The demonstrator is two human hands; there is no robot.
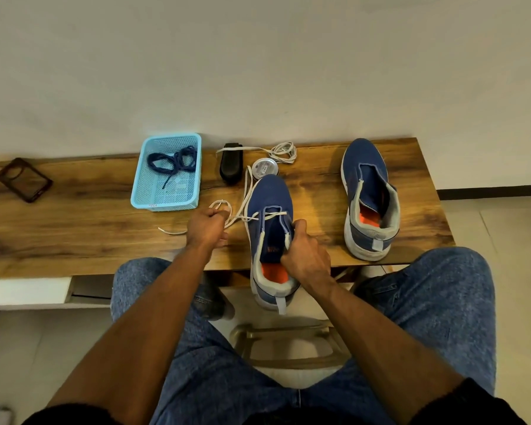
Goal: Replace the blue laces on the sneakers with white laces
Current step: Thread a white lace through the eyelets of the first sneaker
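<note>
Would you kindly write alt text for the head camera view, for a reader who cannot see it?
A seated person's left hand pulls a white lace threaded through a blue sneaker that the right hand grips at the edge of a wooden table. A second, unlaced sneaker stands to the right; blue laces lie in a light blue basket.

Two blue sneakers: near sneaker at 6 o'clock of the table, far sneaker at 3 o'clock. Two white laces: one threaded lace on the near sneaker, one coiled lace at 12 o'clock. One bundle of blue laces in one basket. One tin, one black brush, one phone case at 9 o'clock. Two hands: left hand, right hand.
</note>
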